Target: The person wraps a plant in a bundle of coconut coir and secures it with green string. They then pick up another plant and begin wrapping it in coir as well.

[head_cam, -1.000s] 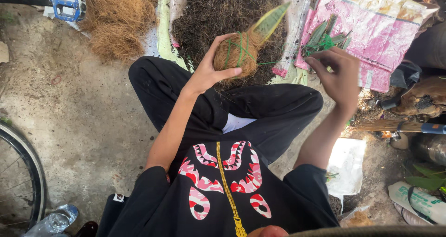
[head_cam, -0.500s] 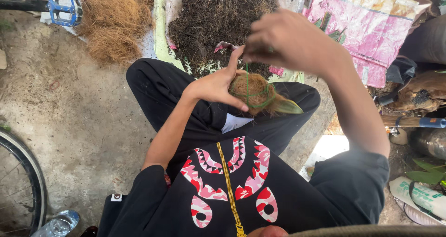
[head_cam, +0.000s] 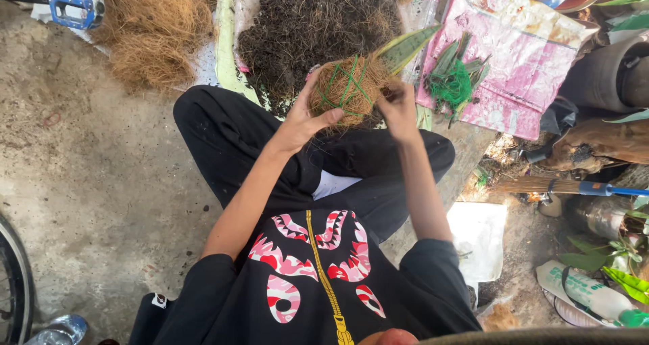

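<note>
Here the person is sitting cross-legged on the concrete floor (head_cam: 101,176), holding a ball of coconut fibre (head_cam: 348,88) up in front of the knees, just over the near edge of a heap of dark soil (head_cam: 311,24). The left hand (head_cam: 304,118) is cupping the ball from the side and below, its fingers curled closed against the fibre. The right hand (head_cam: 399,105) is gripping the ball's other side, its fingers pinched shut at the green string (head_cam: 341,81) that is crossing the ball. A long green leaf (head_cam: 405,47) is sticking out of the top of the ball, pointing away from the person.

The soil is lying on a white sheet (head_cam: 226,41), with a heap of loose brown fibre (head_cam: 152,27) just beside it on the left. On the right, a bundle of green string and leaves (head_cam: 453,78) is resting on a pink sack (head_cam: 520,54). A dark round pot (head_cam: 608,75) is standing at the far right; what it is holding cannot be told. A broom (head_cam: 541,185) is lying near it, and a plastic bottle (head_cam: 585,294) is lying on its side in the lower right.
</note>
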